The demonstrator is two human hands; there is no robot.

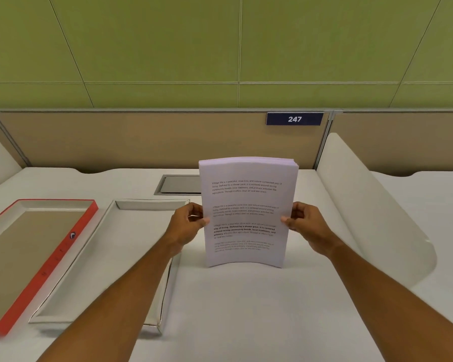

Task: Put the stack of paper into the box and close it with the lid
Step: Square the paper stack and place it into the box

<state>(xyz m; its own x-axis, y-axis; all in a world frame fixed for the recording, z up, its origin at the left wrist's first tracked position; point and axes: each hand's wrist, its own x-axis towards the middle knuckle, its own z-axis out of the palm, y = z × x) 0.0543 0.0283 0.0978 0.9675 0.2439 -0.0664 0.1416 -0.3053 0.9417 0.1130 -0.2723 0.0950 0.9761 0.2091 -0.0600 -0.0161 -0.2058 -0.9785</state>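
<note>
A thick stack of printed white paper [246, 212] stands upright on its lower edge on the white desk, slightly bowed. My left hand [187, 223] grips its left edge and my right hand [302, 222] grips its right edge. To the left of the stack lies an open, shallow white box [71, 293], empty inside; my left forearm crosses over its right wall. Further left lies the lid [50, 262] with a red rim, turned inner side up.
A grey cable hatch [177, 185] is set into the desk [246, 309] behind the stack. A curved white divider [372, 205] rises at the right. A beige partition with a "247" sign [294, 119] runs along the back.
</note>
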